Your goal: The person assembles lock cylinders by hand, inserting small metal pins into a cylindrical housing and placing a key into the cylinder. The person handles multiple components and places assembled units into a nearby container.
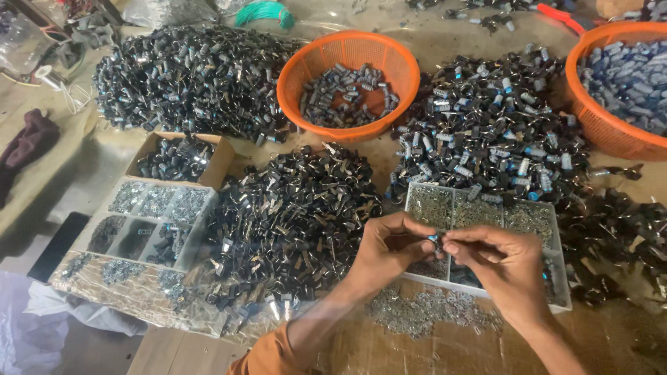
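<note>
Nearest to me, an orange sleeve [267, 355] covers my left forearm at the bottom edge of the brown work surface [445, 351]. Just beyond it, a loose scatter of tiny silver metal bits [431, 311] lies on the surface, under my wrists. My left hand [388, 248] and right hand [501, 262] meet fingertip to fingertip, and both pinch one small dark metal part with a blue glint [435, 240] between them; it hangs just above the near-left cells of a white plastic divided tray of small silver parts [561, 292].

Left of my hands I see a big heap of black and silver clip-like parts [292, 215], and at the surface's left edge a clear plastic divided box [142, 222] holds more small pieces, with an open brown cardboard box of dark parts [182, 158] touching its far side.

Beyond the tray, a pile of black parts with blue and white bands [486, 132] spreads wide. Farther still, a round orange plastic mesh basket [347, 76] holds grey cylinders, a second orange mesh basket [611, 118] sits at the right edge, and another dark heap [187, 76] fills the far-left corner
</note>
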